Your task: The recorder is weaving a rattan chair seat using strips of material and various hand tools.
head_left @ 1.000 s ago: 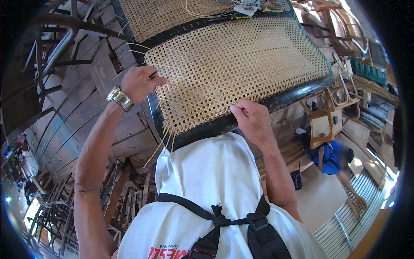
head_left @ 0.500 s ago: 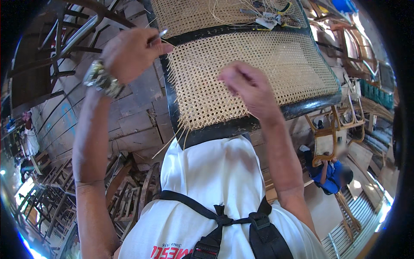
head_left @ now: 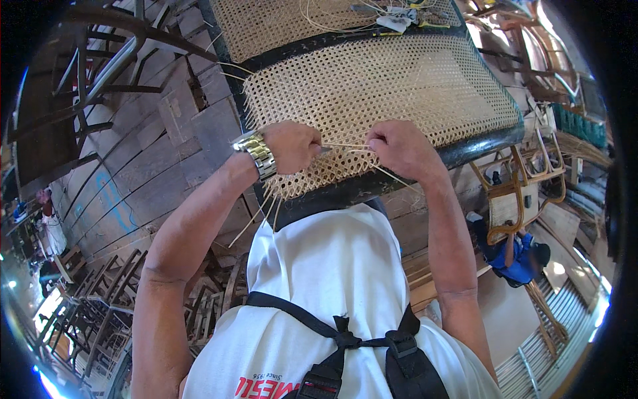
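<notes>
A dark-framed piece with a woven cane panel point(head_left: 392, 86) lies in front of me. Over its near part, my left hand point(head_left: 296, 147), with a metal watch on the wrist, is closed around a small tool point(head_left: 325, 149), of which only a metal tip shows. My right hand point(head_left: 402, 149) pinches a pale cane strand point(head_left: 347, 145) that stretches between the hands, just above the weave. Another strand end point(head_left: 397, 177) trails below the right hand toward the near edge. Loose cane ends point(head_left: 254, 223) stick out at the panel's near left corner.
Coiled strands and several tools point(head_left: 399, 21) lie on the far cane section point(head_left: 259, 26). Dark wooden chair frames point(head_left: 106, 60) stand at the left, others point(head_left: 100, 299) lower down. At the right, a person in blue point(head_left: 515, 259) handles a wooden chair frame point(head_left: 508, 199).
My left hand has come from the panel's far left edge inward and nearer, still with the tool. My right hand has moved slightly nearer, and a strand now spans both hands.
</notes>
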A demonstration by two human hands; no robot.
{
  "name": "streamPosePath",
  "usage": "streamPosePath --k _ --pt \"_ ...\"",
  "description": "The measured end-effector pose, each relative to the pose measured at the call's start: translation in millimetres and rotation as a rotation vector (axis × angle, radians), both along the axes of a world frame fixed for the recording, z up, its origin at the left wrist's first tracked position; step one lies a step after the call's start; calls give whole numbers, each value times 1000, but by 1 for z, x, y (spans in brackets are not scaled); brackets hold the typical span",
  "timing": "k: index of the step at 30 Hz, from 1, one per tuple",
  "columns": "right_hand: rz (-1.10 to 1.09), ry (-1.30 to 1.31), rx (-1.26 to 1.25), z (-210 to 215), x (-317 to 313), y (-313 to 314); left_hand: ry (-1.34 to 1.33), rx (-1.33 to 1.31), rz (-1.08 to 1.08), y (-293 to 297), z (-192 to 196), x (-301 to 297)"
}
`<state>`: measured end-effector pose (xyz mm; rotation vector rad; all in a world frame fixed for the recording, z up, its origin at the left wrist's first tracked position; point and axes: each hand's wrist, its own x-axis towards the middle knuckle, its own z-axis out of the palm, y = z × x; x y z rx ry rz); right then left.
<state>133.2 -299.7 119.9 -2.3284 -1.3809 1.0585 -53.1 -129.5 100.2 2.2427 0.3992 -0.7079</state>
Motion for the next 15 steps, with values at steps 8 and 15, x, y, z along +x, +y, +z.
streamPosePath --k 8,15 --pt "-53 21 12 12 1 -1 142 207 -153 -7 14 28" --pt "-94 -79 158 18 -4 -2 51 330 -167 -25 16 36"
